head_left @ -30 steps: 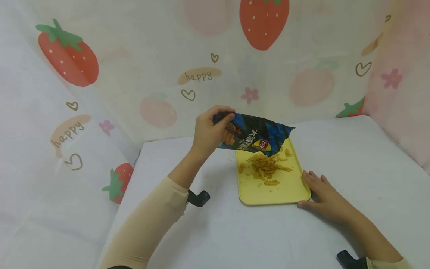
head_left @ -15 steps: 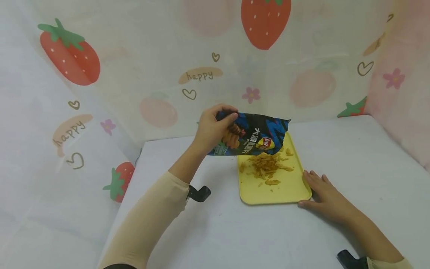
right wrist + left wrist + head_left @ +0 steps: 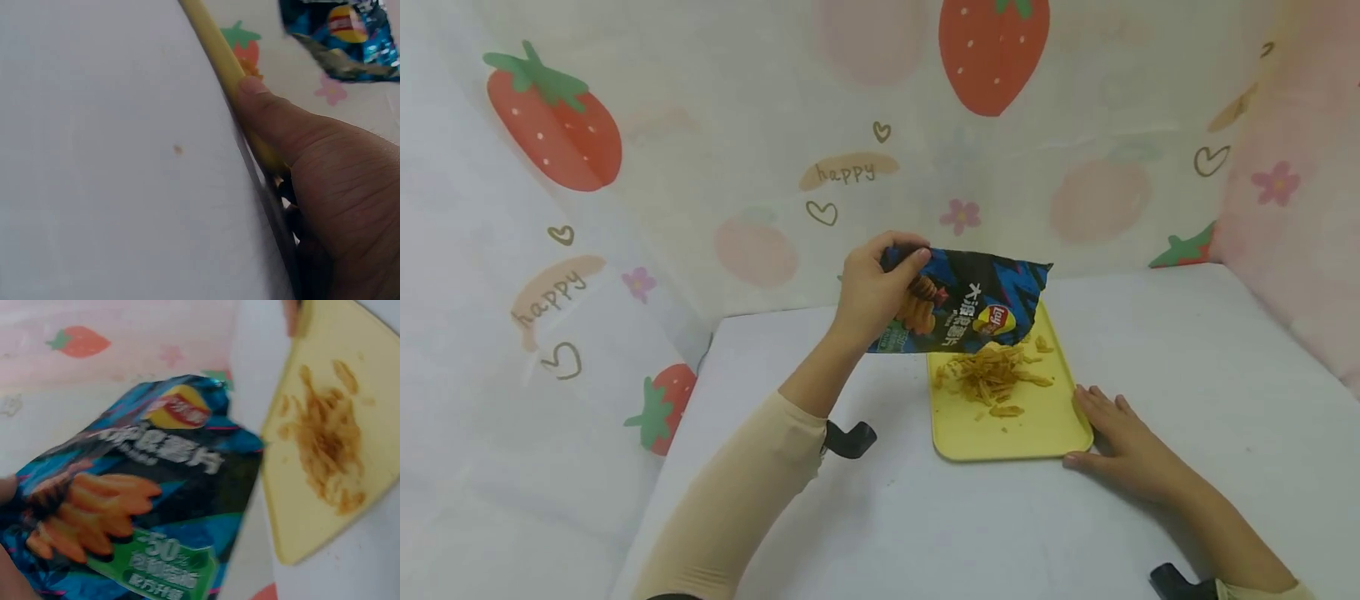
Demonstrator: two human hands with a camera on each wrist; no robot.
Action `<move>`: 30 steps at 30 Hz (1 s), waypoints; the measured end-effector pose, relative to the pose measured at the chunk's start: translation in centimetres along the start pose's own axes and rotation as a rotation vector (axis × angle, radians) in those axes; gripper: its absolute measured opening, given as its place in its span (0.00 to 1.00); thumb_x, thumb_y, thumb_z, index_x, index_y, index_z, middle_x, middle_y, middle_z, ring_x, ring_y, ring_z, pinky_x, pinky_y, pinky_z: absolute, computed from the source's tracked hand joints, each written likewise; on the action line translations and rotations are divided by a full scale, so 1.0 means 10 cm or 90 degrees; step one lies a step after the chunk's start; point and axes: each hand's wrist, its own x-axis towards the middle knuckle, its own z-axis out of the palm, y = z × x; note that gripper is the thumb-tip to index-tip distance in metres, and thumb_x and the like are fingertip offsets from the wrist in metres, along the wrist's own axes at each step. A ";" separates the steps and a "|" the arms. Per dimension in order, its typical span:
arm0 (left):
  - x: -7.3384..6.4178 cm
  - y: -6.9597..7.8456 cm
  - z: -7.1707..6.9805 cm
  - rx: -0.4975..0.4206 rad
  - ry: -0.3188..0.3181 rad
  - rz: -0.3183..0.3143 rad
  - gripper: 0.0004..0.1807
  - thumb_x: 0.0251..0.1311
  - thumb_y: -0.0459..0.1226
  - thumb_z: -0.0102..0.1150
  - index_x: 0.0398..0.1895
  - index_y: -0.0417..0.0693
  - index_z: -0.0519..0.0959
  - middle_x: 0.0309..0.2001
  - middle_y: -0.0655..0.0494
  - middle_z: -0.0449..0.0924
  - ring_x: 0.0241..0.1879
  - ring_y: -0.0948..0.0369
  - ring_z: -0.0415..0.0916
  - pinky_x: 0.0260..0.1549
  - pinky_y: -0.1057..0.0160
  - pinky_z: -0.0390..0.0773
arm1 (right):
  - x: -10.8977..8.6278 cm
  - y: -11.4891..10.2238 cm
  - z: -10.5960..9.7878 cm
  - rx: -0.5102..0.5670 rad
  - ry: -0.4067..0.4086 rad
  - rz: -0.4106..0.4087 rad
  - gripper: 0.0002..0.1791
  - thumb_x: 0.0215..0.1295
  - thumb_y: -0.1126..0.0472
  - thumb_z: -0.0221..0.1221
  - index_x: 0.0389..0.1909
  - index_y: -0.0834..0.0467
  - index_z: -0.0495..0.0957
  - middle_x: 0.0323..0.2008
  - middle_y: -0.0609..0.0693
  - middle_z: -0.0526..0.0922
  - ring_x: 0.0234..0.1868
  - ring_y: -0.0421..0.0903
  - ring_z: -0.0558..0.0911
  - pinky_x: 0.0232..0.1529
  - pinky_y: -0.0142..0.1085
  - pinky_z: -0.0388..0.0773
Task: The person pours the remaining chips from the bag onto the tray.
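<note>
My left hand (image 3: 871, 292) pinches one end of a blue and black potato chip bag (image 3: 973, 296) between thumb and fingers. The bag is held sideways above the far part of a yellow tray (image 3: 1007, 440), its other end pointing right. Broken chips (image 3: 988, 379) lie in a heap on the tray, partly hidden by the bag. In the left wrist view the bag's printed front (image 3: 169, 456) shows, with the tray behind. My right hand (image 3: 1127, 446) rests at the tray's near right corner, fingers extended along its edge. Its thumb (image 3: 275, 112) touches the rim in the right wrist view.
A white cloth-covered table (image 3: 850, 517) bears the tray. Behind it stands a strawberry-printed backdrop (image 3: 737, 108), with a pink side panel (image 3: 1307, 250) at right. A tiny crumb (image 3: 177, 150) lies on the cloth.
Over the last second the bag has shifted slightly and turned so more of its printed front shows; the left hand moved slightly right. The right hand keeps its place at the tray.
</note>
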 end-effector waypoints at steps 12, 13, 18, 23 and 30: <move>-0.15 0.20 0.04 -0.012 0.076 -0.034 0.08 0.71 0.34 0.62 0.47 0.39 0.84 0.45 0.48 0.84 0.29 0.59 0.73 0.27 0.67 0.70 | 0.00 0.01 0.05 -0.006 -0.005 0.011 0.59 0.61 0.30 0.64 0.81 0.60 0.50 0.81 0.61 0.51 0.81 0.62 0.47 0.80 0.43 0.26; -0.15 0.21 0.05 -0.010 0.083 -0.022 0.08 0.71 0.35 0.62 0.47 0.39 0.84 0.45 0.48 0.84 0.29 0.58 0.73 0.27 0.67 0.70 | 0.01 0.01 0.06 -0.008 -0.002 0.012 0.59 0.61 0.30 0.64 0.81 0.60 0.50 0.81 0.61 0.51 0.81 0.62 0.47 0.80 0.44 0.27; -0.13 0.08 0.06 -0.016 0.098 -0.013 0.08 0.70 0.36 0.64 0.46 0.43 0.85 0.44 0.51 0.84 0.29 0.61 0.73 0.27 0.68 0.72 | 0.03 0.02 0.07 0.000 -0.014 0.029 0.60 0.61 0.30 0.64 0.82 0.60 0.49 0.81 0.61 0.49 0.82 0.62 0.46 0.80 0.47 0.27; -0.16 -0.11 0.07 -0.024 0.097 -0.040 0.08 0.70 0.40 0.65 0.45 0.48 0.85 0.43 0.55 0.84 0.30 0.61 0.74 0.29 0.67 0.75 | 0.02 0.02 0.09 0.000 -0.011 0.028 0.60 0.60 0.29 0.64 0.82 0.59 0.49 0.81 0.60 0.50 0.82 0.62 0.46 0.80 0.48 0.27; -0.20 -0.13 0.08 -0.033 0.113 -0.024 0.08 0.71 0.41 0.64 0.46 0.48 0.85 0.43 0.55 0.83 0.29 0.59 0.74 0.26 0.66 0.73 | 0.03 0.02 0.07 -0.006 -0.004 0.014 0.60 0.61 0.31 0.64 0.82 0.60 0.49 0.81 0.61 0.50 0.81 0.62 0.47 0.80 0.45 0.27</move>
